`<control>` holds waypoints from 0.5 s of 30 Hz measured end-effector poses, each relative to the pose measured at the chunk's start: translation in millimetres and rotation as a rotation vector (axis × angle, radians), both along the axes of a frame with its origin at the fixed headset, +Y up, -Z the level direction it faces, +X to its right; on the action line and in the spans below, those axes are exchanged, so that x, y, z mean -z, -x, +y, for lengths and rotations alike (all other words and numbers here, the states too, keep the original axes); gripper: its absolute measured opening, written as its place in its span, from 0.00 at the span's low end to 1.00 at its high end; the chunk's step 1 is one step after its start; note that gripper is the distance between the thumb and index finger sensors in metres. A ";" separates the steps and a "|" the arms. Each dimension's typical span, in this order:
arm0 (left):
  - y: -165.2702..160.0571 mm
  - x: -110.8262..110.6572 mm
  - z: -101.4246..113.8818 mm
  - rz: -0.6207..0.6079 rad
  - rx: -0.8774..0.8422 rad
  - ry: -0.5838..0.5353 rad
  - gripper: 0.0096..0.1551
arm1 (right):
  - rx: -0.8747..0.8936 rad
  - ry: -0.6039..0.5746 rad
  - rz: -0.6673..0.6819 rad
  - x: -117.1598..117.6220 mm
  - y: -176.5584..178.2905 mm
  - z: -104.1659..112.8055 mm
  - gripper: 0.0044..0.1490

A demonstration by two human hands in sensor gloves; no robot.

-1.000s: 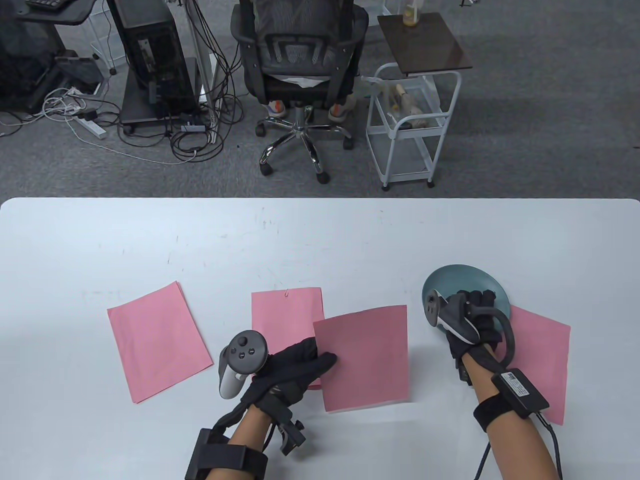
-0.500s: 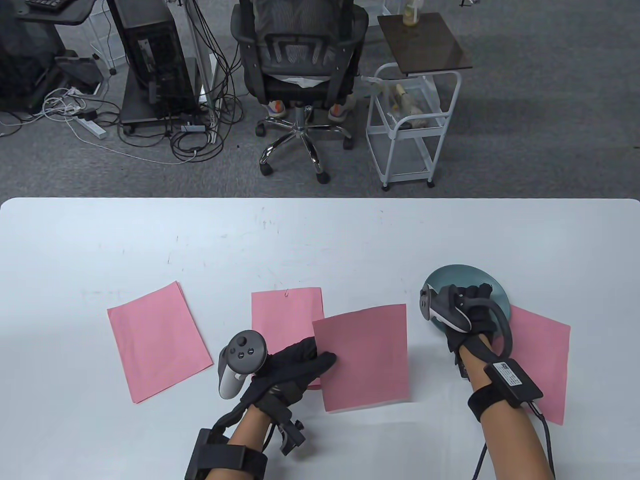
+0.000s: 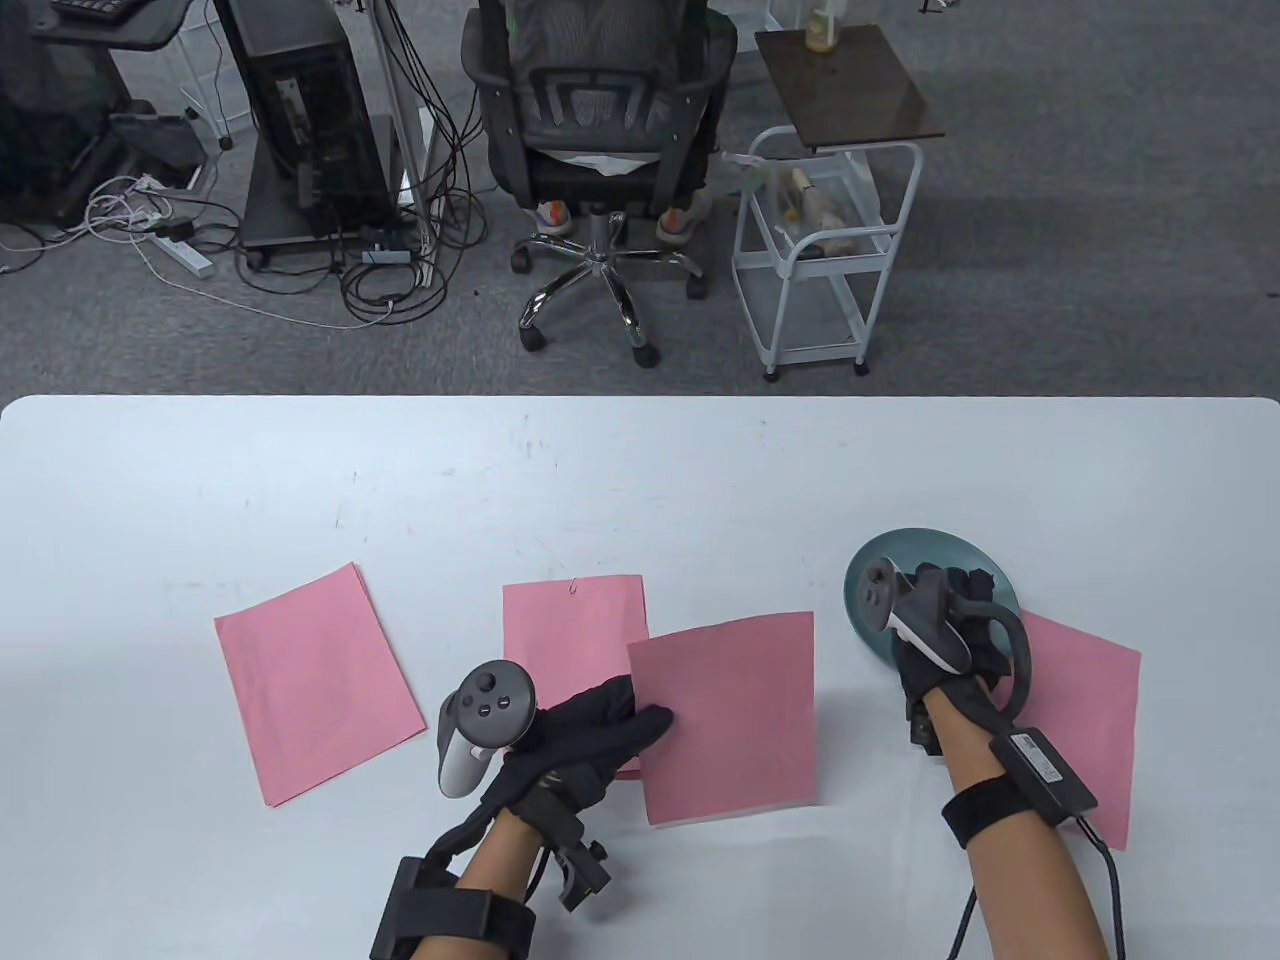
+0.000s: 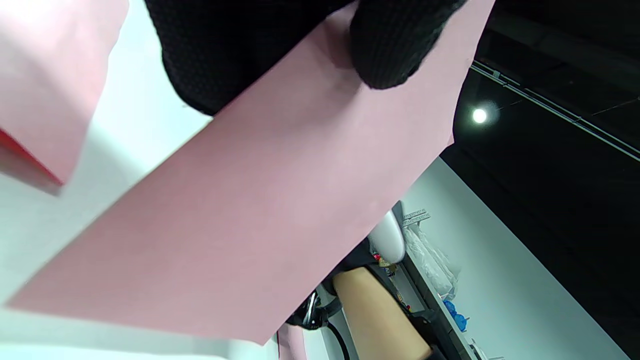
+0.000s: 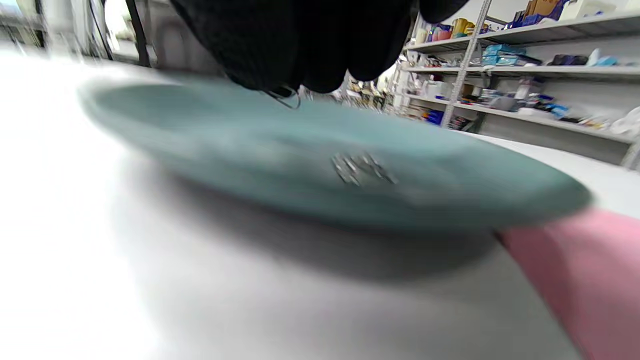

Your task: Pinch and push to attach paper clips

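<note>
My left hand (image 3: 600,725) grips the left edge of a pink paper stack (image 3: 730,715) at the table's front middle, thumb on top; the left wrist view shows the thumb (image 4: 395,45) pressed on the paper (image 4: 280,210). My right hand (image 3: 960,600) hovers over a teal plate (image 3: 905,550) to the right. In the right wrist view its fingertips (image 5: 300,50) pinch a thin wire paper clip (image 5: 286,99) above the plate (image 5: 200,130), where several more clips (image 5: 362,167) lie.
A pink stack (image 3: 570,625) with a clip (image 3: 574,586) on its top edge lies behind the held one. Another pink stack (image 3: 315,680) lies at the left, and one (image 3: 1080,720) lies under the plate's right side. Chair and cart stand beyond the table's far edge.
My right hand shifted and turned a little over the plate, its fingers closing together. The left hand and the paper stacks have not moved.
</note>
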State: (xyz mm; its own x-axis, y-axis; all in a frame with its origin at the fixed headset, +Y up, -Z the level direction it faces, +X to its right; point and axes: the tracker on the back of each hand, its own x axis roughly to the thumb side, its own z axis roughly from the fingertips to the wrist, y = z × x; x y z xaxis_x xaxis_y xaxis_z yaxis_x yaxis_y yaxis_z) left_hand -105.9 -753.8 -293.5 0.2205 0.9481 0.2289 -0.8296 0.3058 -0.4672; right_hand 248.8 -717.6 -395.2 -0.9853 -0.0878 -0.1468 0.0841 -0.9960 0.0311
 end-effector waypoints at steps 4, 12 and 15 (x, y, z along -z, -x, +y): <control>-1.1 1.0 -2.7 -0.007 0.028 0.007 0.23 | 0.401 -0.144 0.143 -18.8 10.6 36.7 0.24; -3.8 -0.2 -2.9 -0.024 0.066 0.002 0.23 | 0.870 -0.227 0.465 -64.1 33.3 106.3 0.23; -5.7 -1.3 -2.2 -0.029 0.083 -0.007 0.23 | 0.903 -0.246 0.545 -80.4 42.6 123.1 0.23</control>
State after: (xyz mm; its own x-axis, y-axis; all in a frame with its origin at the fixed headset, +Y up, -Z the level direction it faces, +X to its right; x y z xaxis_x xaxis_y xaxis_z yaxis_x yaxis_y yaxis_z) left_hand -100.1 -755.9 -292.2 0.2913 0.9253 0.2429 -0.7872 0.3762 -0.4886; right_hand 206.2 -594.5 -314.8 -0.6094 0.6749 0.4161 -0.7416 -0.6708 0.0020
